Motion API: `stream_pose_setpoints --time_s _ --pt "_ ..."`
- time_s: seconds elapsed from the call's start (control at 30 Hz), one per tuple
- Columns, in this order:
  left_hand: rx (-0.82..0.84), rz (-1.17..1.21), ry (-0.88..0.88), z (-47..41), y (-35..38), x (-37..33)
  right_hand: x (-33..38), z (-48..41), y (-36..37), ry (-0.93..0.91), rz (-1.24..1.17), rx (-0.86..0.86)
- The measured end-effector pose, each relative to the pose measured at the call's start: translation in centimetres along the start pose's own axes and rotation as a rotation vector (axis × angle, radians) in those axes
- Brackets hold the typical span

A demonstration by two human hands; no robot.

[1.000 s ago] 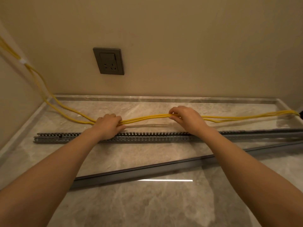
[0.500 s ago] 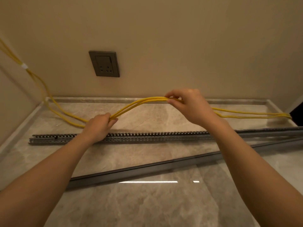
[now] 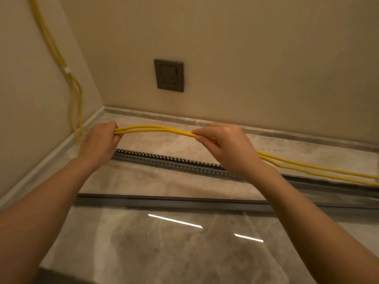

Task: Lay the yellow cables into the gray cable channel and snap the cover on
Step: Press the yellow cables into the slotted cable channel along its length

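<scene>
A bundle of yellow cables (image 3: 155,128) hangs in the air above the floor, stretched between my two hands. My left hand (image 3: 100,140) grips the bundle near the left corner. My right hand (image 3: 225,146) pinches it further right. Past that hand the cables slope down to the right across the floor. The gray slotted cable channel (image 3: 174,161) lies on the floor below and nearer to me than the lifted cables, partly hidden by both wrists. The long dark gray cover (image 3: 168,202) lies loose on the floor nearer still.
The cables climb the left wall (image 3: 30,99), held by a white tie (image 3: 67,70). A dark wall socket (image 3: 169,75) sits on the back wall. A stone skirting (image 3: 205,120) runs along the wall base. The floor is glossy marble tile (image 3: 184,253).
The view has swung left toward the corner. My left hand has risen off the floor with the cables, and both hands now hold the bundle up at about the same height.
</scene>
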State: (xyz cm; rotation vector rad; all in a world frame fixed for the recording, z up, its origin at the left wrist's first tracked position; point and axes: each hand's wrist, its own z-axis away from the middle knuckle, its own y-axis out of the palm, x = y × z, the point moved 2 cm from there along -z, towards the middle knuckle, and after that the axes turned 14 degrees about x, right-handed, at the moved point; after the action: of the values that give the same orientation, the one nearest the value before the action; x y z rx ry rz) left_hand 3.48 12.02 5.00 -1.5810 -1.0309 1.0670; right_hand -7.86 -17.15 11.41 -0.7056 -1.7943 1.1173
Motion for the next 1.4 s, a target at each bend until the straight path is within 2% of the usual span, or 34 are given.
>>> stream_pose_setpoints --time_s 0.13,0.23,0.3,0.43,0.57,0.73,0.9,1.07,1.23,1.4 --pt "0.060 -0.006 -0.089 2.0 -0.4 2.2 -1.2 -1.2 2.9 0.089 0.017 0.047" --pt "0.098 -0.039 -0.097 2.8 -0.3 3.6 -2.2 -2.0 4.3 0.163 0.011 0.029" --pt "0.109 -0.066 -0.103 3.2 -0.2 5.1 -2.4 -2.6 5.5 0.207 0.059 0.086" --pt "0.127 -0.077 -0.123 3.0 0.1 8.1 -1.1 -3.9 8.1 0.176 0.108 0.241" --pt "0.143 -0.010 0.007 1.6 0.3 9.3 1.9 -6.4 11.1 0.122 0.105 0.325" --pt "0.094 0.094 0.166 -0.2 0.1 9.6 5.9 -10.3 13.7 0.065 0.063 0.305" --pt "0.112 -0.072 0.213 -1.1 0.1 11.9 6.4 -12.7 14.2 0.100 0.109 0.144" --pt "0.138 -0.152 0.232 -0.5 1.3 14.3 4.1 -13.3 14.8 0.201 0.168 0.209" --pt "0.163 -0.030 0.199 -0.4 2.6 15.4 2.4 -13.2 16.2 0.250 0.136 0.294" --pt "0.193 0.107 0.208 -0.4 2.9 16.4 2.1 -12.8 17.3 0.265 0.131 0.198"
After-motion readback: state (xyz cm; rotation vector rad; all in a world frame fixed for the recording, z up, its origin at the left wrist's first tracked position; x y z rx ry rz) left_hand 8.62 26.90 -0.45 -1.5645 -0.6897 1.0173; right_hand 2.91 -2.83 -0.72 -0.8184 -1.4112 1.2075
